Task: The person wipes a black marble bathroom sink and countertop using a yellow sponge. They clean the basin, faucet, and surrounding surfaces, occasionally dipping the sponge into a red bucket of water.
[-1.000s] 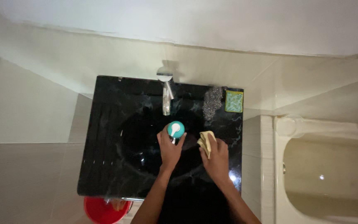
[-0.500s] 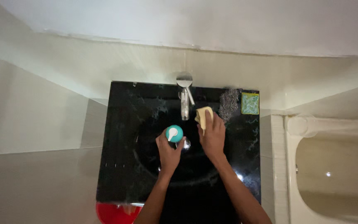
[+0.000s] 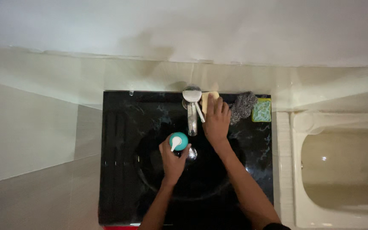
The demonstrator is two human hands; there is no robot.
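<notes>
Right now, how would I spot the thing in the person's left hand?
Find the black marble sink and its chrome tap. Just below the spout, the left hand grips a bottle: round teal top, white pump nozzle, the only teal-and-white thing over the basin.

A black marble-look washstand [image 3: 120, 140] with pale veining fills the middle of the view, a round basin [image 3: 150, 170] sunk into it. At its 12 o'clock edge stands a chrome tap [image 3: 191, 106], spout pointing toward 6 o'clock. Beyond that edge a cream tiled ledge [image 3: 107, 76] runs across, and above it a plain white wall [image 3: 184, 30] takes up the whole 12 o'clock band. At 9 o'clock lie large grey-beige tiles [image 3: 26, 162], crossed by slanting joints. At 3 o'clock sits a cream bathtub [image 3: 341, 179] with a broad rim. The light is dim and warm, with small glints on the tub and the tap.
</notes>
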